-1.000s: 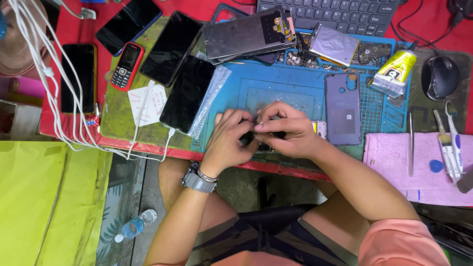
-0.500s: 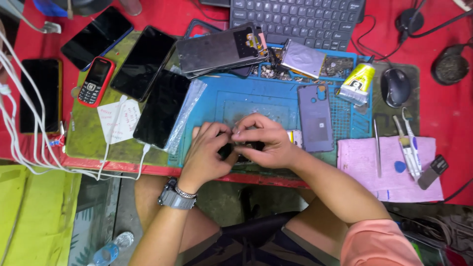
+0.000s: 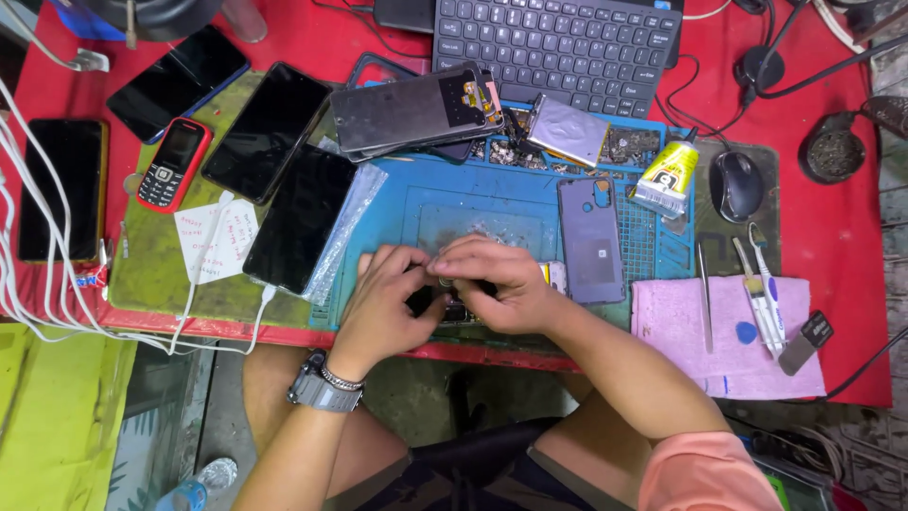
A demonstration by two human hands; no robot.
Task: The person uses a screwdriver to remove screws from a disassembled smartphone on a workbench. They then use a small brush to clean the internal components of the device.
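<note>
Both my hands meet over the front edge of the blue work mat. My left hand, with a grey wristwatch on its wrist, and my right hand together grip a small dark phone part that is mostly hidden under the fingers. A purple phone back cover lies just right of my right hand. A yellow glue tube rests at the mat's far right corner.
Several black phones and a red keypad phone lie left on a green mat. A keyboard is at the back, a mouse right. Tweezers and tools lie on a pink cloth. White cables hang at left.
The view has shifted so the table sits lower and further right in frame. Both hands stay pressed together on the small part, with only slight finger movement.
</note>
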